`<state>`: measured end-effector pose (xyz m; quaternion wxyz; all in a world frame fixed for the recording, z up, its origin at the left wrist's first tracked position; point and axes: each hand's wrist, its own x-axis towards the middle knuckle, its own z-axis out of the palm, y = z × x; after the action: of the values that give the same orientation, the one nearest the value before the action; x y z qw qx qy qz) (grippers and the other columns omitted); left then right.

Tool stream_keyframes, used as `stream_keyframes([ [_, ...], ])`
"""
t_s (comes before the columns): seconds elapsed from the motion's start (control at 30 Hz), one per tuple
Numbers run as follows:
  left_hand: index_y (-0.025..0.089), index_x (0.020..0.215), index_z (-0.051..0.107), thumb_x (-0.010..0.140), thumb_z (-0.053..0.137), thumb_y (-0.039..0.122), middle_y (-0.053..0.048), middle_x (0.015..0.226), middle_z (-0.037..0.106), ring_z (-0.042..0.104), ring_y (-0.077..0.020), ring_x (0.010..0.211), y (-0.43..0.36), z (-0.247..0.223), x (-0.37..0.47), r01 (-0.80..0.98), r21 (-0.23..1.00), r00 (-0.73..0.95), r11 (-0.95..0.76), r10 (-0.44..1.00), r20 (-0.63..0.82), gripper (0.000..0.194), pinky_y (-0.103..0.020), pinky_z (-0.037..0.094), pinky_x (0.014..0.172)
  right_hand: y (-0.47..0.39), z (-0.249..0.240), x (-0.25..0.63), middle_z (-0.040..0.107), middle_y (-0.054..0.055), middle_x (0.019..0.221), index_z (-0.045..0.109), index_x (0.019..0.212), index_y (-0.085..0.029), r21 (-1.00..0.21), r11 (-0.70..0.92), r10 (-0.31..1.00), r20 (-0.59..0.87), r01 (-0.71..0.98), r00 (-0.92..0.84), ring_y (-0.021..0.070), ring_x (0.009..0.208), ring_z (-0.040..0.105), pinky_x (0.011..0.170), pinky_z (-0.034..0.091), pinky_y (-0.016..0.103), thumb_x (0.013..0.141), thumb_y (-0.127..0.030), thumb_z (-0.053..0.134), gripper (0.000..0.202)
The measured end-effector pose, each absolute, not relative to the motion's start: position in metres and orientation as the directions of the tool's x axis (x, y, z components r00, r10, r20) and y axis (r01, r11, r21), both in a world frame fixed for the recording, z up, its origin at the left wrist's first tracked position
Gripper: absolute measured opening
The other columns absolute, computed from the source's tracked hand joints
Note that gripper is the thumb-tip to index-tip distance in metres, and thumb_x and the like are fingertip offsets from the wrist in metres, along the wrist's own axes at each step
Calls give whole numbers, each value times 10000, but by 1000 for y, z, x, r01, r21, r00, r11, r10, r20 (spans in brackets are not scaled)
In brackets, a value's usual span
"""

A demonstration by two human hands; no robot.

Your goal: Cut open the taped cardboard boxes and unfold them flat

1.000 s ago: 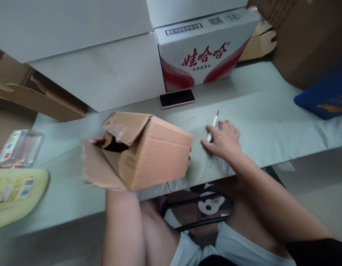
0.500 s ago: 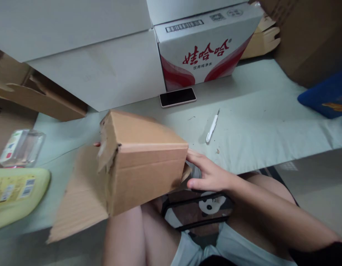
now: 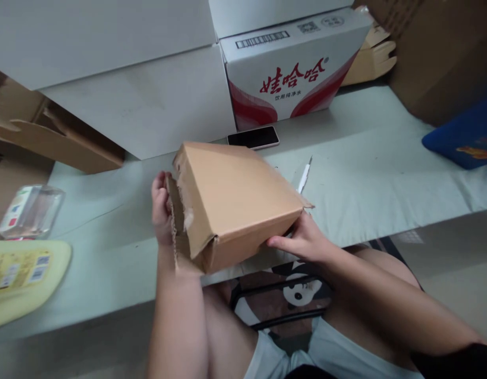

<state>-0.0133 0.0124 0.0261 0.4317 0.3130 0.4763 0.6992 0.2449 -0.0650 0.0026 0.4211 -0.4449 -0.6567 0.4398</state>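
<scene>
A brown cardboard box [image 3: 239, 195] with torn edges is held tilted between my two hands over the table's front part. My left hand [image 3: 161, 205] grips the torn flap at its left end, fingers curled round the cardboard. At the right end, my right hand [image 3: 302, 237] holds the lower corner, its thumb along the near side and its other fingers partly hidden by the box. Just beyond that corner lies a white craft knife [image 3: 305, 176], its lower end covered by the box. The phone [image 3: 255, 138] lies behind the box, which slightly overlaps it in view.
White cartons [image 3: 148, 100] and a red-and-white carton [image 3: 290, 79] line the back of the table [image 3: 377, 158]. On the left are a clear plastic box [image 3: 33, 210] and a yellow-green pack [image 3: 26, 279]. A blue container [image 3: 464, 137] stands at the right.
The box has turned and moved right and up, with its flap now folded up at the left end. My left hand has come into view on the flap; my right hand has shifted slightly.
</scene>
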Motion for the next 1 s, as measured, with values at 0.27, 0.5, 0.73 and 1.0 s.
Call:
stream_keyframes([
  [0.27, 188, 694, 529, 989, 569, 371, 92, 474, 292, 228, -39, 338, 13, 30, -22, -393, 916, -527, -81, 836, -152, 350, -176, 141, 336, -49, -9, 260, 722, 146, 1190, 639, 1262, -224, -732, 386, 912, 210, 562, -352, 355, 1189, 647, 1059, 517, 562, 877, -535, 620, 495],
  [0.5, 185, 644, 523, 772, 815, 489, 47, 551, 500, 524, -68, 489, 11, 25, -12, -272, 961, -398, -51, 915, -64, 441, -159, 423, 467, -46, -12, 254, 646, 205, 1314, 615, 1277, -190, -740, 243, 966, 240, 628, -91, 420, 1270, 582, 1008, 523, 595, 707, -638, 777, 743],
  [0.73, 191, 920, 691, 715, 812, 498, -42, 771, 702, 688, -181, 680, 6, 20, -8, -312, 901, -231, 302, 896, -380, 389, -247, 507, 541, -47, 1, 251, 727, 95, 850, 678, 886, -214, -852, 110, 994, 81, 512, -80, 264, 769, 675, 668, 550, 393, 779, -529, 739, 338],
  [1.0, 191, 953, 709, 706, 746, 588, -62, 953, 755, 708, -254, 991, 3, 35, -8, -431, 898, -228, 88, 952, -202, 470, -351, 569, 866, -46, 4, 252, 591, 13, 641, 514, 709, -224, -840, 58, 984, 141, 540, 113, 158, 577, 512, 530, 400, 300, 738, -546, 728, 388],
])
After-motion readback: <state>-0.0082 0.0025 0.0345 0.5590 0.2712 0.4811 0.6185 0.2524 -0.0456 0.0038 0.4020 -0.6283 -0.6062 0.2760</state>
